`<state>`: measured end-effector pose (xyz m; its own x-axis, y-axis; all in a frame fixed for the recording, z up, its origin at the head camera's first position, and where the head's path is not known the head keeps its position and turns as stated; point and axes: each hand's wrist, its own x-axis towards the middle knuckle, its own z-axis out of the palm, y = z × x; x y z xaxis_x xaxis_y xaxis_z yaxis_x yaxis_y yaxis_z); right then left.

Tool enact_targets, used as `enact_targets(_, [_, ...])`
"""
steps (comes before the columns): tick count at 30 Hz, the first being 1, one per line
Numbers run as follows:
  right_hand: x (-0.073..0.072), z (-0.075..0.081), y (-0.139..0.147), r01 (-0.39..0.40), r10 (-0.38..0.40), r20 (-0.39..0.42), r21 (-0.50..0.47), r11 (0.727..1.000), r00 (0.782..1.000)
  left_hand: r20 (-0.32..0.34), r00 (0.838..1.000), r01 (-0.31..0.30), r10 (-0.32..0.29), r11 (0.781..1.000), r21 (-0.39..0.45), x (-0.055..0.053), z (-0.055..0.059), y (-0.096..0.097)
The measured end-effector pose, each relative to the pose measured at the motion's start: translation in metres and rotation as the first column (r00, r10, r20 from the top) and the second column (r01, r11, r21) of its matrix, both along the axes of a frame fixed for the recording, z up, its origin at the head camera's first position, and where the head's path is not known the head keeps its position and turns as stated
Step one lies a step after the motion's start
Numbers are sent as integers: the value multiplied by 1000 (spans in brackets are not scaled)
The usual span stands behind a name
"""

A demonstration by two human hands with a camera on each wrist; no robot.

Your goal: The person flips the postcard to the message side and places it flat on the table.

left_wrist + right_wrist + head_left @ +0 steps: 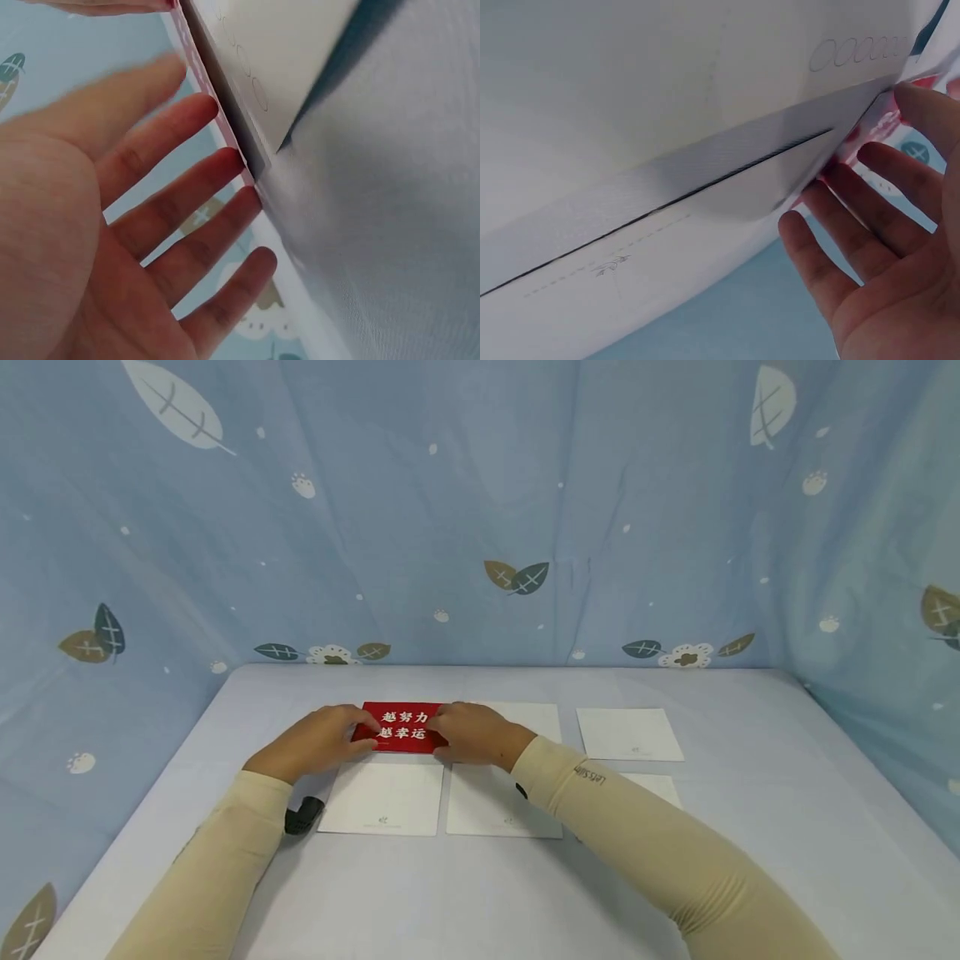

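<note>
A red card (405,727) with two lines of white Chinese characters lies at the back left of the table. My left hand (311,739) is at its left end, with thumb and fingertips against the edge. At its right end, my right hand (480,732) touches the card and covers that edge. The left wrist view shows the left fingers (187,187) spread and nearly straight along the card's edge. In the right wrist view, the right fingers (847,225) are spread and lightly bent, their tips at the red edge.
White cards lie in front of the red one, at left (381,802) and in the middle (502,818). Another white card (538,718) is partly behind my right hand. Further right lie a whole one (630,735) and one (656,787) overlapped by my right sleeve. A blue leaf-patterned cloth (450,527) hangs behind.
</note>
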<state>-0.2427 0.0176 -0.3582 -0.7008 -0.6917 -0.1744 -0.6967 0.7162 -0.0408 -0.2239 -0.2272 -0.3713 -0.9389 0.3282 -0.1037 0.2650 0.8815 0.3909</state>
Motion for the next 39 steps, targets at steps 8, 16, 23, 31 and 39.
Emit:
enact_targets(8, [-2, -5, 3, -9, 9, 4, -8, 1000, 1000, 31, 999, -19, 19, 1000, -8, 1, -2, 0])
enact_targets(16, [-5, -6, 7, 30, -30, 2, -13, 999, 1000, 56, 998, 10, -10, 1000, 11, 1, 2, -5])
enact_targets(23, [-5, -7, 8, 15, -16, -20, -69, 997, 1000, 63, 998, 17, -17, 1000, 6, 2, 2, -6])
enact_targets(31, [-5, -6, 15, 30, -24, 37, -167, 986, 999, -40, 999, -3, 4, 1000, 13, 3, 6, -9])
enact_targets(39, [-4, -7, 25, 54, -25, 107, -274, 960, 994, -65, 998, 5, -3, 999, 33, 1, 7, -11])
